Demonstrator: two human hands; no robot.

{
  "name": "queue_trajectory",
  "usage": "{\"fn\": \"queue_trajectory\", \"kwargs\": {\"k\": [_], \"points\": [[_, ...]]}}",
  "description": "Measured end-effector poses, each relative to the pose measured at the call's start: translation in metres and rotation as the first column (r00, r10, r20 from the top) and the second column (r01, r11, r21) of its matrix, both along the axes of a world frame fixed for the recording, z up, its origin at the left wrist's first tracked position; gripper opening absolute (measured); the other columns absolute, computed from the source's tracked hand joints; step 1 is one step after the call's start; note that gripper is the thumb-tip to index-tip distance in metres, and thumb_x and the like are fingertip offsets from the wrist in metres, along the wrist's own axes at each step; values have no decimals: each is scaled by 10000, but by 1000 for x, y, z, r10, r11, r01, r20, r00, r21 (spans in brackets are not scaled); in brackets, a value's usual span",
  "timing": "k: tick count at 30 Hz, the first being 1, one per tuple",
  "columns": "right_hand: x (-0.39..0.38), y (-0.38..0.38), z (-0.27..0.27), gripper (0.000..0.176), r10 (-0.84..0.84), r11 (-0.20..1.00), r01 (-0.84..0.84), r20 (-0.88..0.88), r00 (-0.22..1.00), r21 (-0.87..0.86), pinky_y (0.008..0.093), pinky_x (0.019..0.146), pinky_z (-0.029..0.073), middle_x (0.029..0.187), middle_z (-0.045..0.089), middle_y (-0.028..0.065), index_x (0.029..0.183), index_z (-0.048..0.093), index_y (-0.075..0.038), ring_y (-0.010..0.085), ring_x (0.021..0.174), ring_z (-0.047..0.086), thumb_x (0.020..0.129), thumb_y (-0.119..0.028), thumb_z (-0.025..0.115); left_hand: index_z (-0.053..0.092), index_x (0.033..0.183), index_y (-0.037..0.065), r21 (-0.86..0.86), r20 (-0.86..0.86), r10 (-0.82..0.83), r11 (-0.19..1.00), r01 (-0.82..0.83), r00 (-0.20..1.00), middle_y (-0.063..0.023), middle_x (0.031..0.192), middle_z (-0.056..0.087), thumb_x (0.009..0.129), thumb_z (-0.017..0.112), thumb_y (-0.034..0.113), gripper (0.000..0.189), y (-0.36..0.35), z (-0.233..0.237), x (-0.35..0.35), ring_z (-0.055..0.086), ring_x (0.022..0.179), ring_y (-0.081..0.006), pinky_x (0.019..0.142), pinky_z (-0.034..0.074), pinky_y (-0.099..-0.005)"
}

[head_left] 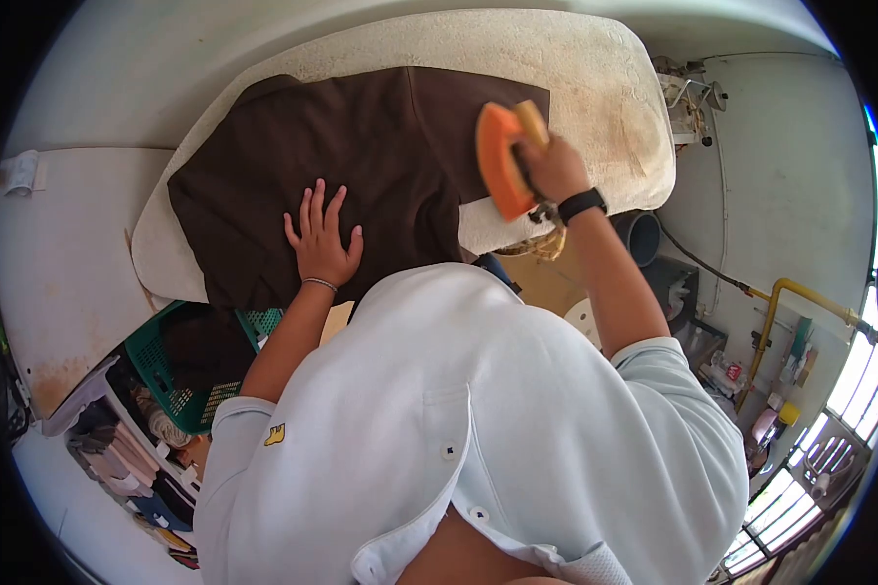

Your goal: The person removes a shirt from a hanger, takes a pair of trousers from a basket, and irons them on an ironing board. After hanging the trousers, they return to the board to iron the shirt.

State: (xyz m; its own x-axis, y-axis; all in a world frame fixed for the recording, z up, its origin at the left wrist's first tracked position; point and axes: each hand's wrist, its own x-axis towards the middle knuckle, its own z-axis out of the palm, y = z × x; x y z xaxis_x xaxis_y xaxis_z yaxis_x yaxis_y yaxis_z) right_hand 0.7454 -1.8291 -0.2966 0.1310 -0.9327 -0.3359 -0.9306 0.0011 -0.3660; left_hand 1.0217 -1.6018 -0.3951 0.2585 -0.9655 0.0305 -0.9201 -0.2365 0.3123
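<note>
Dark brown trousers (361, 127) lie spread over a padded, cream-coloured ironing board (595, 68), partly wrinkled on the left. My left hand (324, 239) rests flat on the brown cloth with its fingers spread. In my right hand (556, 171) is the handle of an orange iron (502, 161), my fingers wrapped round it. The iron overlaps the right end of the cloth, near its edge, and looks slightly blurred. A cord hangs from the back of the iron below my wrist.
A green plastic basket (171, 375) with dark cloth in it stands below the board at left. Beside it are shelves of folded fabric (117, 448). A pale table (78, 253) adjoins the left end. A yellow pipe (776, 322) runs along the right wall.
</note>
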Motion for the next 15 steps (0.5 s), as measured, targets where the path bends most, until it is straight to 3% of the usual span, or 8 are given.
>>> {"fn": "queue_trajectory", "kwargs": {"k": [2,4,6,7,9,11,13,15], "points": [[-28,-43,-17,586,-124,990,123,-5,992,-62,436,726,513,821,668,222,1017,631,10,361,810,666,845,-549,590,381,1425,205,-23,6,-4,1000,5,1000,-71,1552,245,842,537,345,619,0,-1,0,224,1425,-282,1107,102,-597],[-28,-72,7,590,-244,969,238,122,962,62,374,572,497,693,636,129,971,636,4,249,617,638,847,-571,587,381,1425,205,-16,14,-3,1000,3,1000,-70,1553,245,844,533,346,617,-1,-1,1,223,1426,-281,1107,102,-597],[-34,-102,0,588,-209,973,190,158,965,127,315,475,438,623,577,62,951,631,-4,159,509,556,852,-582,583,381,1426,205,-8,16,-9,1000,9,1000,-69,1554,244,846,529,347,615,-1,0,0,222,1427,-280,1107,103,-596],[-32,-112,-3,588,-215,972,196,157,964,126,315,475,438,623,577,62,951,631,-4,159,509,556,852,-582,583,379,1427,204,-6,21,-5,1000,5,1000,-68,1554,247,846,529,348,617,-1,0,-1,220,1428,-281,1108,102,-595],[-24,-120,-12,584,-52,984,9,241,969,175,299,448,422,619,569,54,950,626,-8,148,488,547,851,-582,586,378,1429,203,-1,27,-7,1000,7,1000,-68,1553,249,846,529,348,620,-1,0,-1,218,1429,-281,1108,102,-595],[-1,-109,-8,597,79,977,-120,224,971,174,330,514,471,671,615,88,986,628,0,186,560,602,845,-579,591,382,1428,202,-2,39,1,1000,-1,999,-69,1552,255,845,528,354,620,-2,0,-1,216,1431,-280,1109,100,-593],[10,-103,-45,623,485,874,-485,90,870,-22,382,639,515,771,669,154,1031,633,-3,278,693,662,831,-593,601,385,1427,201,1,42,-3,1000,3,999,-69,1552,255,845,532,351,619,-2,0,-1,217,1431,-282,1110,99,-593],[30,-46,-13,520,415,907,-420,177,893,-6,426,772,507,886,667,206,1128,610,-36,349,879,645,869,-487,613,388,1426,201,1,41,2,1000,-2,999,-69,1552,255,845,535,348,617,-3,0,-3,218,1431,-283,1110,98,-592]]}}
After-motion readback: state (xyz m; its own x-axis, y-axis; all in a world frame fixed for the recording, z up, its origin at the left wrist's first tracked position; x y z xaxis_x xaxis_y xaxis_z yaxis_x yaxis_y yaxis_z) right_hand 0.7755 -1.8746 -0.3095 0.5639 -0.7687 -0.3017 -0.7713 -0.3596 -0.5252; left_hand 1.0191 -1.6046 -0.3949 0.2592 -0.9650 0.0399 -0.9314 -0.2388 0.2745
